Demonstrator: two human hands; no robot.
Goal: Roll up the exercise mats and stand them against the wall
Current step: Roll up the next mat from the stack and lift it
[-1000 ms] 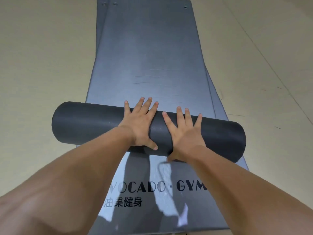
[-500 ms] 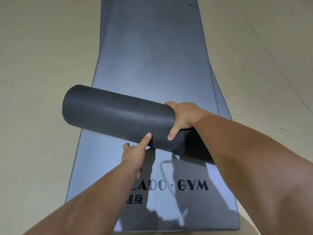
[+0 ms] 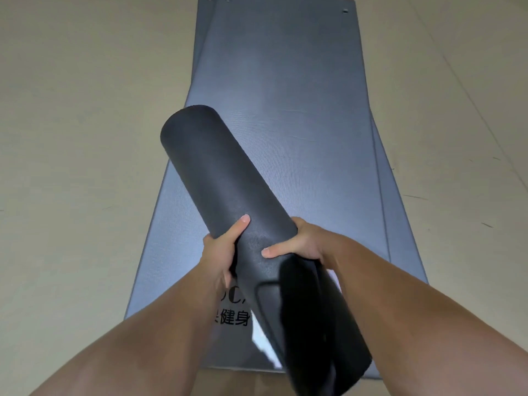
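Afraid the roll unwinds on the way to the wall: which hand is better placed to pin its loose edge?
Probably the right hand: its thumb lies on the rolled mat just above the loose flap; the left hand grips farther off.

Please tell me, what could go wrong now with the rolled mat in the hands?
1. The outer edge of the rolled mat looks loose, so it may unroll.
2. The left hand and right hand both grip at one spot, so the tilted roll might swing or slip out.
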